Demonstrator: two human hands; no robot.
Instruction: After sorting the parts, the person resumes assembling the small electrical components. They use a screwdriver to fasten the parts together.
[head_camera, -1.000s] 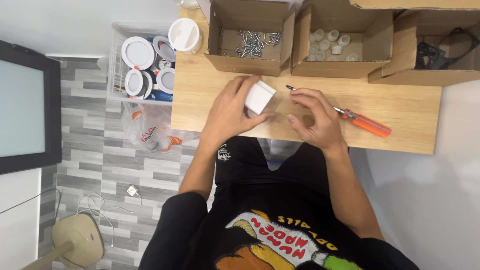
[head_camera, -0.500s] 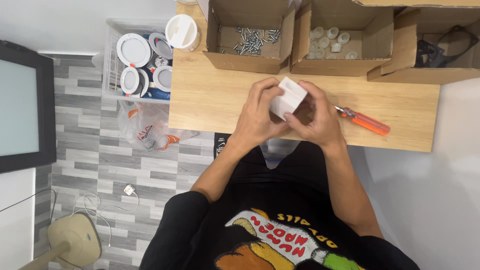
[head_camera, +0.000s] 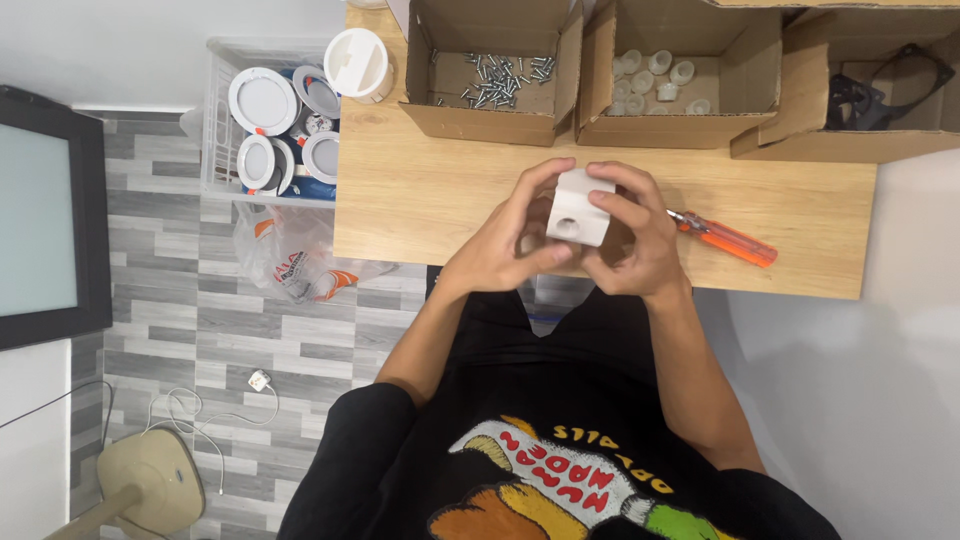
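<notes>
Holding a white block (head_camera: 578, 208) in both hands above the wooden table (head_camera: 420, 200).
Left hand (head_camera: 505, 245) and right hand (head_camera: 635, 240) now clamp it together, lifted up; orange screwdriver (head_camera: 725, 238) lies beside.

A light wooden worktop (head_camera: 420, 200) carries three open cardboard boxes along its far edge: one with loose screws (head_camera: 492, 72) toward the left corner, one with small white caps (head_camera: 672, 75) in the middle, one with black parts (head_camera: 880, 90) at the right. An orange-handled screwdriver (head_camera: 725, 238) lies near the front edge, toward the right.
</notes>
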